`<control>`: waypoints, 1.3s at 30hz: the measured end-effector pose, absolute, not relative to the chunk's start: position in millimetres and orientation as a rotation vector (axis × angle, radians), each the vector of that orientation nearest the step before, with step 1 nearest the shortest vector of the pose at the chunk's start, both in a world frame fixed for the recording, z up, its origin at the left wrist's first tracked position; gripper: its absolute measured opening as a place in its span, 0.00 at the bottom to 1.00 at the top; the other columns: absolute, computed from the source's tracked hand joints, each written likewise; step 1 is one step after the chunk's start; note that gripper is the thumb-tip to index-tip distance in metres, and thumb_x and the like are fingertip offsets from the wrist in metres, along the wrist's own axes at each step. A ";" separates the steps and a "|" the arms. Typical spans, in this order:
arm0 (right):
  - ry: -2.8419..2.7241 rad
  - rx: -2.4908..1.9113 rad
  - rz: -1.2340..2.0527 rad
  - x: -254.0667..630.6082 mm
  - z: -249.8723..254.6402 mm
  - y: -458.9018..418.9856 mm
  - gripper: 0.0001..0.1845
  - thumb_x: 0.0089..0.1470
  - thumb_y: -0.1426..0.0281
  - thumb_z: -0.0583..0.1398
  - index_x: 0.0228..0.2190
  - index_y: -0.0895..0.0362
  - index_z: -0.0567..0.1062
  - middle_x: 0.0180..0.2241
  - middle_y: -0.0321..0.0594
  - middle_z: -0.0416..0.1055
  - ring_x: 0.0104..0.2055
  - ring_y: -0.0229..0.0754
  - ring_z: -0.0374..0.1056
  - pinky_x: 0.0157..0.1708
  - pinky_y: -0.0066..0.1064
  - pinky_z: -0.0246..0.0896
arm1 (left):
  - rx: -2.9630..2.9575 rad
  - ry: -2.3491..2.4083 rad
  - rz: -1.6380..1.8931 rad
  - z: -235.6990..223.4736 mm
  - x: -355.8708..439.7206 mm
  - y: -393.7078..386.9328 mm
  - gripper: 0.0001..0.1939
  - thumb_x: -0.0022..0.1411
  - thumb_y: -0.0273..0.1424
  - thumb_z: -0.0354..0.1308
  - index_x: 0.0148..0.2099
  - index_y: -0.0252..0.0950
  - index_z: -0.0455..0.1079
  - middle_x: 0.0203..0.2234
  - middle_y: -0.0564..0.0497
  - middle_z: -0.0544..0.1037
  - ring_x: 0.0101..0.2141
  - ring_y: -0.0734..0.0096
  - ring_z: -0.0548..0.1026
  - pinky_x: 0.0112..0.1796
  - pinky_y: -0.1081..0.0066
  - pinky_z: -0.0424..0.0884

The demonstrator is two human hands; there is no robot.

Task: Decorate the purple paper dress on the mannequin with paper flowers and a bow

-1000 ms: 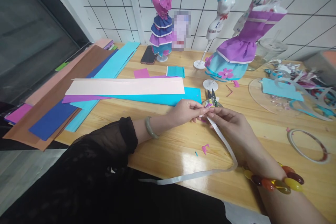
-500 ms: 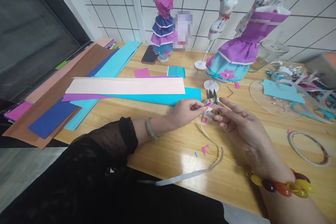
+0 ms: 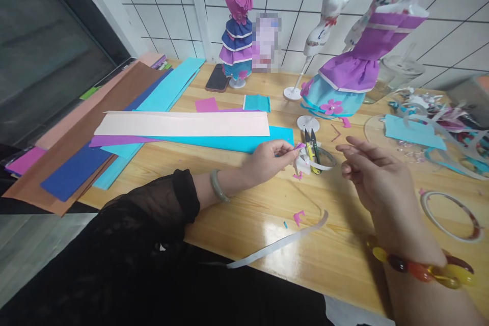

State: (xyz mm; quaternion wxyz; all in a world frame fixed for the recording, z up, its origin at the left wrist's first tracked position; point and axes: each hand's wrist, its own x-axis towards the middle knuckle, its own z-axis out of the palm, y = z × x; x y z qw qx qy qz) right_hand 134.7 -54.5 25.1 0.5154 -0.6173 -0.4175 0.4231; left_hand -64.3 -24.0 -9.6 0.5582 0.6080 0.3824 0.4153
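My left hand (image 3: 267, 164) pinches a purple scrap (image 3: 300, 146); my right hand (image 3: 387, 178), half-open, holds nothing visible. Between them, nearer the left, snips (image 3: 317, 151) lie blades-away.

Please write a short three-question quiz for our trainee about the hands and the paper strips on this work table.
1. Multiple choice: what does the left hand pinch?
(a) the dark phone
(b) a small purple piece
(c) the yellow-handled snips

2. True or false: the right hand touches the left hand.

3. Fill the gap: the long pale pink strip lies partly over a bright ____ strip.

Key: 1 b; 2 false; 3 blue.
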 end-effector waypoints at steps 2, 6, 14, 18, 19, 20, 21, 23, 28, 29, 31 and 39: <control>-1.198 -1.658 0.801 138.1 18.3 -51.5 0.20 0.45 0.61 0.63 0.42 0.52 0.74 0.39 0.42 0.71 0.21 0.33 0.61 0.18 0.28 0.54 | 1.388 0.862 0.969 -12.2 -63.3 -22.7 0.16 0.56 0.42 0.55 0.34 0.32 0.67 0.28 0.50 0.74 0.27 0.81 0.69 0.31 0.76 0.64; -1.521 -1.937 0.601 145.9 -3.4 -42.9 0.27 0.43 0.56 0.62 0.44 0.56 0.72 0.31 0.41 0.72 0.23 0.38 0.65 0.21 0.30 0.58 | 1.344 0.830 0.967 -15.0 -61.6 -21.7 0.15 0.54 0.40 0.57 0.33 0.31 0.67 0.27 0.49 0.74 0.26 0.80 0.69 0.30 0.76 0.65; -1.597 -2.107 0.522 157.5 -2.6 -40.7 0.20 0.46 0.59 0.58 0.39 0.56 0.74 0.27 0.40 0.74 0.24 0.40 0.67 0.24 0.31 0.58 | 1.392 0.865 0.930 -10.3 -63.0 -24.9 0.17 0.53 0.42 0.56 0.32 0.31 0.68 0.26 0.50 0.73 0.26 0.81 0.68 0.28 0.76 0.64; -1.573 -2.269 0.388 160.6 11.6 -40.8 0.21 0.44 0.62 0.59 0.40 0.57 0.74 0.26 0.40 0.73 0.24 0.41 0.66 0.25 0.32 0.56 | 1.406 0.843 0.870 -11.6 -61.9 -25.3 0.17 0.53 0.42 0.56 0.32 0.31 0.68 0.26 0.51 0.72 0.25 0.81 0.68 0.27 0.77 0.64; -1.579 -2.290 0.378 161.6 12.8 -40.3 0.21 0.44 0.62 0.59 0.40 0.58 0.74 0.26 0.41 0.73 0.24 0.41 0.66 0.25 0.32 0.55 | 1.408 0.832 0.853 -12.4 -61.4 -25.4 0.17 0.53 0.42 0.57 0.32 0.31 0.68 0.26 0.51 0.72 0.25 0.81 0.68 0.27 0.77 0.64; -1.584 -2.307 0.369 162.6 12.9 -39.9 0.20 0.43 0.63 0.59 0.40 0.58 0.74 0.26 0.41 0.73 0.24 0.41 0.65 0.25 0.32 0.55 | 1.409 0.824 0.832 -13.3 -60.8 -25.6 0.17 0.53 0.43 0.56 0.32 0.31 0.68 0.25 0.51 0.72 0.25 0.81 0.68 0.26 0.77 0.64; -1.590 -2.315 0.365 163.7 12.1 -39.5 0.20 0.43 0.65 0.59 0.40 0.59 0.74 0.26 0.41 0.73 0.24 0.41 0.65 0.25 0.32 0.55 | 1.409 0.820 0.813 -14.3 -60.2 -26.0 0.17 0.54 0.43 0.56 0.32 0.31 0.68 0.25 0.51 0.72 0.25 0.81 0.68 0.26 0.77 0.65; -1.601 -2.309 0.372 165.7 8.8 -39.2 0.19 0.42 0.67 0.58 0.40 0.59 0.74 0.26 0.41 0.73 0.24 0.40 0.65 0.25 0.31 0.55 | 1.405 0.816 0.787 -16.4 -58.9 -26.9 0.17 0.54 0.43 0.56 0.32 0.31 0.68 0.26 0.50 0.73 0.25 0.80 0.69 0.26 0.77 0.66; -1.637 -2.296 0.365 169.8 4.2 -39.8 0.20 0.43 0.67 0.57 0.40 0.58 0.74 0.25 0.40 0.73 0.24 0.40 0.64 0.24 0.31 0.53 | 1.398 0.799 0.757 -22.6 -57.2 -27.5 0.15 0.53 0.40 0.58 0.34 0.31 0.68 0.28 0.49 0.74 0.27 0.79 0.71 0.27 0.76 0.70; -1.659 -2.300 0.324 169.7 5.1 -40.1 0.19 0.44 0.67 0.57 0.40 0.58 0.74 0.26 0.40 0.73 0.25 0.40 0.64 0.23 0.31 0.53 | 1.402 0.800 0.750 -23.3 -57.2 -27.1 0.15 0.54 0.40 0.58 0.34 0.31 0.68 0.28 0.49 0.74 0.27 0.78 0.72 0.27 0.76 0.70; -1.694 -2.250 0.205 166.8 8.3 -41.5 0.18 0.46 0.65 0.56 0.40 0.56 0.74 0.28 0.40 0.72 0.26 0.42 0.64 0.24 0.32 0.52 | 1.400 0.800 0.740 -23.6 -57.7 -26.1 0.16 0.54 0.40 0.57 0.35 0.30 0.68 0.29 0.47 0.75 0.27 0.78 0.72 0.27 0.75 0.70; -1.919 -1.484 0.383 122.2 21.4 -61.8 0.09 0.52 0.63 0.57 0.30 0.54 0.73 0.29 0.40 0.71 0.28 0.39 0.63 0.28 0.32 0.58 | 1.399 0.753 0.742 -17.7 -59.8 -25.2 0.19 0.56 0.44 0.54 0.35 0.30 0.68 0.29 0.46 0.75 0.25 0.79 0.72 0.27 0.76 0.69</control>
